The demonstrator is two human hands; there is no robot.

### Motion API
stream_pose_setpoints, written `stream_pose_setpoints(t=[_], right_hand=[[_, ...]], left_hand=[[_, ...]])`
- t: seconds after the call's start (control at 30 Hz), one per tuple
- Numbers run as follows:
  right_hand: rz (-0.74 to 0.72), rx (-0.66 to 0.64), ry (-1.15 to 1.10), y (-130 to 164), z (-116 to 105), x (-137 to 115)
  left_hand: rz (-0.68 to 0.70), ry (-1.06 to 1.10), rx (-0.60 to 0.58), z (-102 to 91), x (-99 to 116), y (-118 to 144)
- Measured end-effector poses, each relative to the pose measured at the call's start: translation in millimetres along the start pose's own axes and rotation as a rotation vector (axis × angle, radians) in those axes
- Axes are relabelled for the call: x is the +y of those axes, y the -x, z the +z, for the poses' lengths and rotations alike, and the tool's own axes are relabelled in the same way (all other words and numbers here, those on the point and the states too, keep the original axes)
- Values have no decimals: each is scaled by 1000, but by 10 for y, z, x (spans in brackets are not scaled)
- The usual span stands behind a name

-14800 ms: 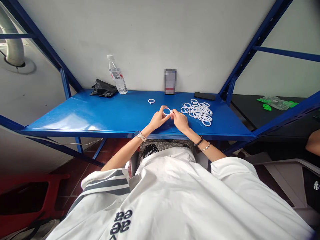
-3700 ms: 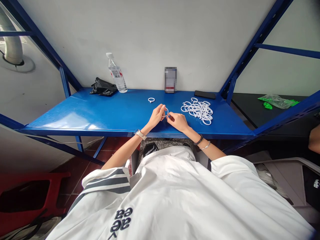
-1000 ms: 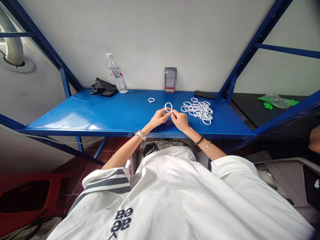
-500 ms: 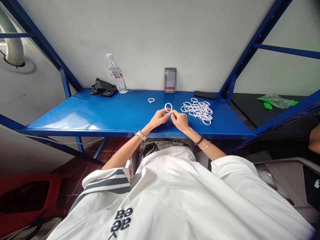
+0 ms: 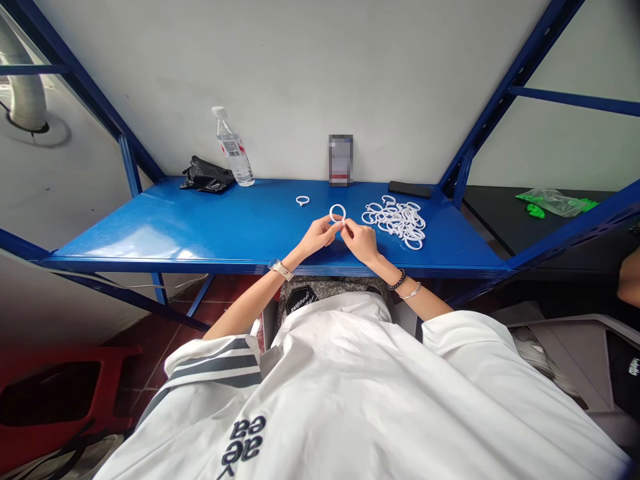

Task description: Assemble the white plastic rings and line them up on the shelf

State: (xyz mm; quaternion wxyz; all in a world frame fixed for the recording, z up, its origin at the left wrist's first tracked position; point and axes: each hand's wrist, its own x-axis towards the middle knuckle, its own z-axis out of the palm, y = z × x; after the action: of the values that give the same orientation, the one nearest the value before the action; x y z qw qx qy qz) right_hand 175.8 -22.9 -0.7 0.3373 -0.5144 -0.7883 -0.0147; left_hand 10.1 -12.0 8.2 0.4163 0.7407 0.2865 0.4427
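Both hands meet over the front middle of the blue shelf. My left hand and my right hand pinch the lower edge of one white plastic ring, which stands upright above the fingertips. To the right of my right hand lies a pile of white rings, several of them overlapping. A single white ring lies apart on the shelf, behind and left of my hands.
Along the back wall stand a water bottle, a crumpled black bag, a small upright box and a dark phone. Blue frame posts flank the shelf. A black table with green parts is at right.
Earlier the ring was held low between the fingers, partly hidden. It now stands upright above the fingertips. In the last second nothing has visibly moved.
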Motion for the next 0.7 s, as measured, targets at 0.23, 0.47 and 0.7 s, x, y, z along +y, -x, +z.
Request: stream_pose_setpoints(t=[0.23, 0.47, 0.7], right_hand=[[-27, 34, -78, 9, 3, 9], [-39, -24, -323, -2, -9, 32], [6, -66, -553, -21, -19, 19]], left_hand=[[14, -1, 84, -3, -20, -10], [32, 30, 86, -8, -12, -16], [23, 73, 89, -1, 0, -15]])
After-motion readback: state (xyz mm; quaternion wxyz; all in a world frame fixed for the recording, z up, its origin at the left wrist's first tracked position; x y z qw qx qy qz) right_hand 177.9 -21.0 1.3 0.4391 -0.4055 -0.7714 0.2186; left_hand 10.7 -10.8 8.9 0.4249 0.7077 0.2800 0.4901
